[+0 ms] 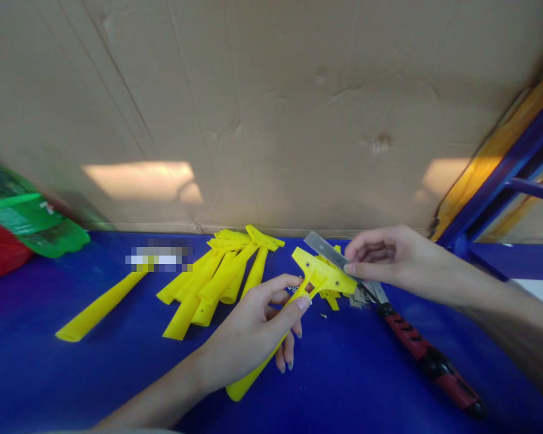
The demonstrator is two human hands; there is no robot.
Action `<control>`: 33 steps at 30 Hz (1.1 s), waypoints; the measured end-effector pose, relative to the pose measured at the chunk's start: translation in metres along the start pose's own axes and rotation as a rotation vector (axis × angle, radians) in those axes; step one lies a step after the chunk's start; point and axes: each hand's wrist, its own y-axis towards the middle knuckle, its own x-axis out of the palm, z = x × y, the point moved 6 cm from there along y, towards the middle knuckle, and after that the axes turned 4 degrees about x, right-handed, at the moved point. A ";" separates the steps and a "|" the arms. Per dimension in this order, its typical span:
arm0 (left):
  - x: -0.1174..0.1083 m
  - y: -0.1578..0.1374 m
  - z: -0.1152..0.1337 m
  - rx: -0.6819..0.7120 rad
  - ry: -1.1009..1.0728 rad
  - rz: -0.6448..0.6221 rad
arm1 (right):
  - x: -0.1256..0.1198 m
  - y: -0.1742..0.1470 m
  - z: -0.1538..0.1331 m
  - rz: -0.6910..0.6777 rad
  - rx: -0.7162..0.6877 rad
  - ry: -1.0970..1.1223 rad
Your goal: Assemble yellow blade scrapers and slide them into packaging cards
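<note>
My left hand (262,325) is closed around the neck of a yellow plastic scraper handle (323,274), its wide T-shaped head up and its grip slanting down to the left. Two dark screw holes show in the head. Between the thumb and fingers of my right hand (382,256) is a flat grey metal blade (324,247), held just behind the upper edge of that head; I cannot tell whether they touch. Below my right hand lies a screwdriver (428,355) with a red and black handle, its shaft pointing toward several loose blades (375,292).
Several yellow scraper handles (217,271) lie piled on the blue table (344,386). Another scraper (102,304) lies apart at left. Small yellow pieces (330,299) and a screw (323,316) lie mid-table. A green bottle (40,223) is far left; a cardboard wall (271,120) stands behind.
</note>
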 end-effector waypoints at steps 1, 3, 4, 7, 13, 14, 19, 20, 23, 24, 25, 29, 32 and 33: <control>0.000 0.000 0.000 0.004 -0.001 -0.002 | 0.003 -0.001 0.000 0.001 -0.012 -0.012; 0.001 -0.001 -0.001 0.008 0.001 -0.007 | 0.008 -0.004 -0.001 -0.002 -0.024 -0.023; 0.001 -0.001 -0.001 0.009 0.002 -0.009 | 0.010 -0.005 -0.001 -0.010 -0.027 -0.011; 0.001 -0.003 -0.002 0.004 0.025 -0.002 | 0.015 -0.006 -0.002 -0.053 -0.020 0.066; 0.001 -0.004 0.000 -0.030 0.088 -0.014 | 0.017 -0.004 -0.002 -0.096 -0.002 0.032; 0.000 -0.003 0.001 -0.030 0.093 -0.016 | 0.017 -0.003 -0.002 -0.096 -0.003 0.030; -0.006 -0.003 0.015 0.012 0.150 0.015 | 0.013 -0.002 0.002 -0.038 0.006 0.068; -0.008 -0.003 0.017 0.026 0.162 0.028 | 0.009 -0.001 0.002 0.000 0.008 0.077; -0.013 -0.003 0.021 0.046 0.162 0.080 | -0.003 0.001 0.003 0.129 0.005 0.114; -0.014 -0.003 0.021 0.047 0.167 0.105 | -0.006 0.001 0.002 0.159 0.007 0.133; -0.017 -0.004 0.021 0.053 0.190 0.135 | -0.009 0.001 0.002 0.174 0.015 0.153; -0.024 -0.006 0.028 0.175 0.481 0.244 | -0.005 -0.001 0.001 0.142 0.056 0.217; -0.024 -0.008 0.035 0.303 0.673 0.263 | 0.006 -0.001 0.001 0.102 0.052 0.182; -0.023 -0.008 0.036 0.342 0.716 0.258 | 0.011 -0.002 0.001 0.095 0.052 0.153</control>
